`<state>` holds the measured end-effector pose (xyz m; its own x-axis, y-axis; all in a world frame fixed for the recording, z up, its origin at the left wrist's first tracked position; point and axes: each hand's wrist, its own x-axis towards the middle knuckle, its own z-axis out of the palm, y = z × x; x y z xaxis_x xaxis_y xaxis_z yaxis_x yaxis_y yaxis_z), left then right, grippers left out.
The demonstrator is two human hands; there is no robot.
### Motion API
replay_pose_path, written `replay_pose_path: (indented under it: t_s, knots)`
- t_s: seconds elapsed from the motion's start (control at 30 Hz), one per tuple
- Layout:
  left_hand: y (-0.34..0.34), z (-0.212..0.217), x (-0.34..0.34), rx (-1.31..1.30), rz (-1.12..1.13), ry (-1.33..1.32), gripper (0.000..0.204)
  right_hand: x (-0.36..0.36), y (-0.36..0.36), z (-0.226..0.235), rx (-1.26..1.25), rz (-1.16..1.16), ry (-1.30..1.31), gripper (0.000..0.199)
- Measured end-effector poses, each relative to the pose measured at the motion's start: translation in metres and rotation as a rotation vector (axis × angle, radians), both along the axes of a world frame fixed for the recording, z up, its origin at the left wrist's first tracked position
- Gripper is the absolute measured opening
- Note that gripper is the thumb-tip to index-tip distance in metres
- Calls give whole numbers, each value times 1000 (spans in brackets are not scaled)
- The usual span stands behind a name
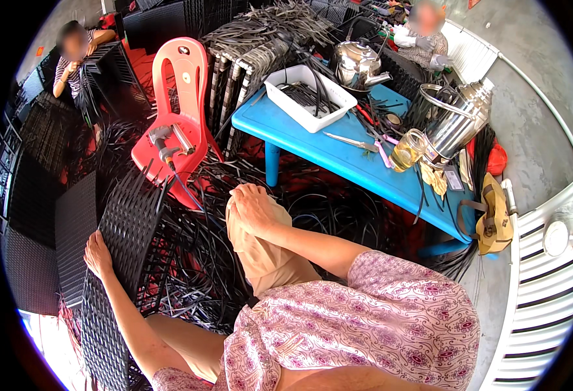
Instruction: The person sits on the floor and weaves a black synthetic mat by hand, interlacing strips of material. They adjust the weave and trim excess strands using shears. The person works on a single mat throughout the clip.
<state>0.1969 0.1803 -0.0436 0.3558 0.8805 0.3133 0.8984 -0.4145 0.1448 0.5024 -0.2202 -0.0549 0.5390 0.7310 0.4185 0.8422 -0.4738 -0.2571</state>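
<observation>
Your left hand [99, 256] lies on the edge of the black woven panel [127, 228] beside your left leg [187, 340] (grip unclear); your right hand [254, 207] drapes, empty, over your right knee [239, 240]. The panel looks light, springy: hold its edge, clear of loose strand ends [164, 190].

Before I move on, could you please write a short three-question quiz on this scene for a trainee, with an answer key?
1. What does the camera wearer's left hand touch?
a) the white plastic tray
b) the black woven panel
c) the steel kettle

2. True or false: the wearer's right hand holds the steel kettle.

3. Where does the air-powered fastener gun with the blue hose lie?

Key:
1. b
2. False; it rests on the wearer's raised knee.
3. On the seat of the red plastic chair.
</observation>
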Motion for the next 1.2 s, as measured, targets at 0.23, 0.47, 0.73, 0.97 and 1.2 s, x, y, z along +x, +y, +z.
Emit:
replay_pose_path:
  t_s: [0.23,0.47,0.73,0.97,1.2]
  knots:
    - [-12,9,7,-21,-1,10,58,4,1,-12,72,-11,-97,29]
    - [-5,5,3,-11,6,5,57,3,2,-9,60,-4,-73,30]
    - [-12,6,2,18,5,7,55,2,1,-9,75,15,-50,36]
    - [-16,11,5,24,12,-20,54,4,3,-6,53,18,-13,36]
    - [-15,12,7,2,0,-16,55,6,3,-9,47,-1,-44,35]
